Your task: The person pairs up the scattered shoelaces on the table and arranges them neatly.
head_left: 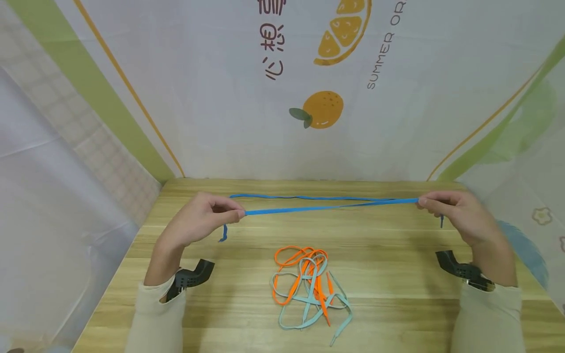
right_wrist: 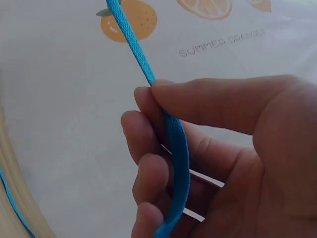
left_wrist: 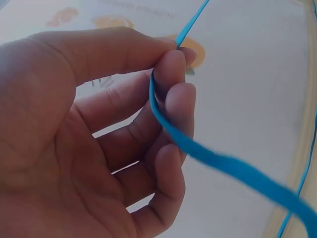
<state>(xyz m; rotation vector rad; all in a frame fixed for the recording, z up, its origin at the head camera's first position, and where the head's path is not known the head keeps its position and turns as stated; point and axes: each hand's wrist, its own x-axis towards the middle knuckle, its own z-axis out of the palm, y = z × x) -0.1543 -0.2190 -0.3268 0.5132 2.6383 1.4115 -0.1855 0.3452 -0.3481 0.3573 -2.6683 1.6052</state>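
Left hand (head_left: 200, 219) and right hand (head_left: 463, 215): both grips pinched closed on blue lace (head_left: 291, 210), span straight between. Orange lace (head_left: 323, 304), pale-green lace (head_left: 313, 287) tangled together on counter (head_left: 388, 264).

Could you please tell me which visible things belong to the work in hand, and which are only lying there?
In the work:
Flat blue woven lace, stretched between the hands
Left hand, pinching it
Right hand, pinching it too

Seemingly just lying about, untouched:
Flat orange lacing, loosely looped
Flat pale-green lacing, tangled with the orange
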